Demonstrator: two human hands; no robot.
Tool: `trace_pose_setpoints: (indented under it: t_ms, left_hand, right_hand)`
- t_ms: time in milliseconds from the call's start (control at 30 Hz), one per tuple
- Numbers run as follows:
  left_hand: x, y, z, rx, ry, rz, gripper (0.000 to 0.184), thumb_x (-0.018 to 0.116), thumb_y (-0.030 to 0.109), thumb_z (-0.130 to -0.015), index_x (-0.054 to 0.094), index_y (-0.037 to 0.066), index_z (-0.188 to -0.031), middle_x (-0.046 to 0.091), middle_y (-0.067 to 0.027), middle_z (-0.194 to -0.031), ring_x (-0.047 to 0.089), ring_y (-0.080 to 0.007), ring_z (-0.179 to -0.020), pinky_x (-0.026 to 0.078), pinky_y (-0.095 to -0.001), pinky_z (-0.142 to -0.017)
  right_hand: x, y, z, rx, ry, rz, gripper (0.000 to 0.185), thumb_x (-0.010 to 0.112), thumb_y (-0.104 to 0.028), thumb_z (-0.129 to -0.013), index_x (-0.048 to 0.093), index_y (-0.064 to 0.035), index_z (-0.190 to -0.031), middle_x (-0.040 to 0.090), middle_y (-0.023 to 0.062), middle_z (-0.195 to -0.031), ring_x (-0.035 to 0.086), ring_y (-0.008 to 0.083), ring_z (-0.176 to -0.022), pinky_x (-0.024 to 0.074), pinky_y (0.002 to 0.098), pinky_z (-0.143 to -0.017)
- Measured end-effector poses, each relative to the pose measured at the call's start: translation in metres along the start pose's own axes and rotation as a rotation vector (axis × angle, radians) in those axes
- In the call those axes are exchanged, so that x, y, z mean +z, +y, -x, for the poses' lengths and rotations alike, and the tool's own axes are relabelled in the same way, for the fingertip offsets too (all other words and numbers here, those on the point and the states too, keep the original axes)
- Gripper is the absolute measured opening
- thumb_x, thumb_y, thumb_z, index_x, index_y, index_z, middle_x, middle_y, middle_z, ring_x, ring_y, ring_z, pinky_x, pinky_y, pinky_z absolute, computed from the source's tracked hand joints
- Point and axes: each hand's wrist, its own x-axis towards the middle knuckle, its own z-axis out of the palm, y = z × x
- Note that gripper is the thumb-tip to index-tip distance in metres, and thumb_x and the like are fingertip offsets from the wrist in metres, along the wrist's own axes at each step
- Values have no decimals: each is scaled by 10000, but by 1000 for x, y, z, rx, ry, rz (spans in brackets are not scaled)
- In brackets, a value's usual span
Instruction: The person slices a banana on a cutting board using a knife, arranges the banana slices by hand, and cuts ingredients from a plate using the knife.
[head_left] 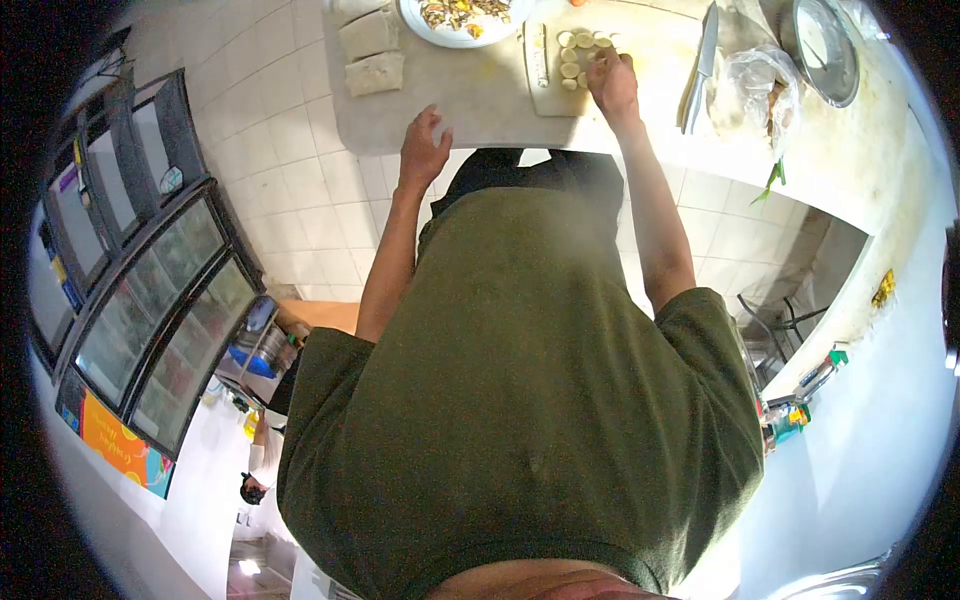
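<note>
My right hand (pixel 613 88) reaches over a small board (pixel 552 102), its fingers drawn together and pointing down among several small round pale pieces (pixel 569 71). Whatever lies between those fingertips is hidden. Close to the worktop's front edge, my left hand (pixel 427 150) is held with thumb and fingers apart and nothing in it. Beyond it lie flat, folded, whitish pieces (pixel 375 75) that look like dough. A pale strip with dark specks (pixel 541 55) runs along the board's left side. At the far edge, a white plate (pixel 408 22) holds a chopped, colourful mixture (pixel 463 14).
To the right of the board lies a knife (pixel 697 75), beside a clear plastic bag (pixel 752 80) and a metal bowl (pixel 852 60). Green stalks (pixel 774 180) hang at the counter edge. A glass-doored cabinet (pixel 165 315) and another person (pixel 262 465) are off to the left.
</note>
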Motion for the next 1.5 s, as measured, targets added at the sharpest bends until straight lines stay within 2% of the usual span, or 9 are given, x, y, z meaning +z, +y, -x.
trace_pose_setpoints:
  t_ms: [233, 533, 767, 1000, 1100, 1233, 1333, 1400, 1500]
  left_hand:
    - [-5, 8, -7, -33, -57, 8, 583, 669, 202, -894, 455, 51, -1415, 646, -167, -1210, 598, -328, -1155, 462, -444, -1011]
    - [-8, 9, -9, -39, -64, 29, 579, 673, 204, -894, 460, 63, -1414, 649, -168, -1181, 620, -315, -1128, 484, -433, -983]
    - [-10, 9, -12, -23, -51, 58, 574, 679, 207, -894, 464, 60, -1406, 649, -167, -1174, 623, -319, -1102, 485, -440, -974]
    - [11, 15, -33, 245, 89, -55, 487, 680, 235, -886, 544, 21, -1302, 634, -191, -1154, 586, -361, -1091, 462, -466, -972]
    - [22, 39, -54, 347, 122, 17, 459, 688, 222, -875, 569, 17, -1269, 628, -194, -1132, 588, -368, -1052, 466, -473, -945]
    - [42, 72, -77, 468, 141, 120, 431, 704, 177, -870, 580, 23, -1253, 633, -186, -1104, 611, -353, -975, 476, -468, -888]
    - [52, 91, -92, 480, 69, 120, 409, 686, 182, -889, 579, 35, -1255, 640, -178, -1079, 613, -339, -969, 478, -464, -869]
    - [63, 93, -99, 518, 67, 127, 406, 678, 189, -895, 576, 36, -1257, 641, -176, -1076, 613, -336, -972, 477, -468, -866]
    - [70, 94, -96, 464, 74, 120, 396, 669, 195, -898, 582, 28, -1247, 654, -178, -1066, 617, -349, -978, 477, -480, -879]
  right_hand:
    - [-7, -18, -4, 146, -1, 27, 394, 700, -239, -856, 627, 30, -1135, 595, 300, -1051, 648, 440, -905, 554, 471, -846]
    - [0, -10, -7, 146, -19, -10, 357, 671, -226, -884, 619, 35, -1122, 598, 294, -1092, 643, 441, -928, 548, 480, -848]
    - [-24, -26, 5, 183, 130, -33, 421, 719, -297, -867, 629, 37, -1107, 636, 273, -1015, 657, 414, -917, 546, 467, -817]
    - [-74, 15, 85, 463, 270, -183, 443, 747, -343, -873, 654, 40, -1075, 697, 225, -961, 686, 327, -871, 540, 414, -768]
    - [-92, 42, 147, 502, 313, -76, 435, 718, -334, -904, 647, 59, -1074, 697, 240, -960, 691, 308, -889, 540, 394, -768]
    - [-109, 64, 232, 813, 296, -120, 438, 685, -344, -916, 649, 47, -1110, 696, 171, -978, 661, 238, -920, 516, 371, -834]
    - [-104, 96, 289, 834, 321, -91, 428, 661, -336, -942, 645, 56, -1114, 691, 143, -889, 640, 170, -714, 516, 334, -638]
    - [-105, 83, 300, 914, 332, -185, 438, 669, -334, -937, 642, 64, -1117, 705, 157, -916, 655, 180, -652, 515, 315, -553]
    - [-100, 84, 284, 949, 243, -276, 421, 691, -333, -935, 626, 56, -1082, 657, 105, -814, 620, 159, -680, 514, 313, -630]
